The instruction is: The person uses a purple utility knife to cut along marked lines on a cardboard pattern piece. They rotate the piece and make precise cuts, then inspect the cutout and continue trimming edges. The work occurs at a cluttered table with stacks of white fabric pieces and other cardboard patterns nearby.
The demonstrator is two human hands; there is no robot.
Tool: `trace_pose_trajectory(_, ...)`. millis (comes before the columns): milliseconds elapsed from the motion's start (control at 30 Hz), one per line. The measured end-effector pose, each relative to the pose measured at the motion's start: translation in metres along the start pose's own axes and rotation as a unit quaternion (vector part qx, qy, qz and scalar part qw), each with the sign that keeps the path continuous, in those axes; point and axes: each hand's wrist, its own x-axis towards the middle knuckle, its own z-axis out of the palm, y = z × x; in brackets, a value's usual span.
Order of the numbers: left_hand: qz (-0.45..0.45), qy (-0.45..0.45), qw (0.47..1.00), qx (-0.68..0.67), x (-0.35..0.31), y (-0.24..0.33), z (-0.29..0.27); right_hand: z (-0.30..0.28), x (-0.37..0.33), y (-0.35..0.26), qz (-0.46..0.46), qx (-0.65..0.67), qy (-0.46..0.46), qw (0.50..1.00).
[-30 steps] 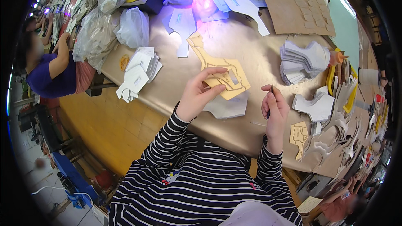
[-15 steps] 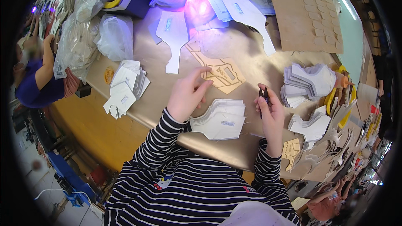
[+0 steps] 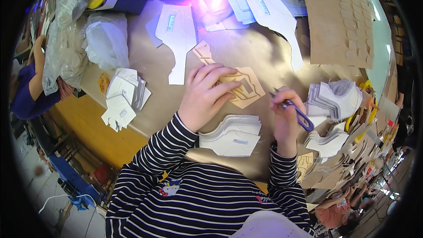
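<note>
While the left hand's (image 3: 203, 94) spread fingers press flat over the tan template (image 3: 255, 82), apparently steadying it, the right hand's (image 3: 286, 117) curled fingers grip purple-handled snips (image 3: 308, 126) just beside; white pieces (image 3: 231, 140) sit bodyward of the left fingers, handily close.

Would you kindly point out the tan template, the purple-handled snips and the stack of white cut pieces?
Tan template (image 3: 256, 89): head view, wide end, near its right corner.
Purple-handled snips (image 3: 309, 126): head view, the handle's rounded end.
Stack of white cut pieces (image 3: 224, 143): head view, the top piece's face.
</note>
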Motion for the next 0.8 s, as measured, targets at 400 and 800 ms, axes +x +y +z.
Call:
trace_pose_trajectory(400, -0.042, 0.023, 0.999, -0.009, 0.004, -0.008, 0.002, 0.025, 0.025, 0.019, -0.018, -0.282, 0.048, 0.958)
trace_pose_trajectory(800, -0.041, 0.042, 0.998, -0.018, 0.005, -0.009, 0.004, 0.030, 0.039, 0.021, -0.104, -0.348, 0.006, 0.932)
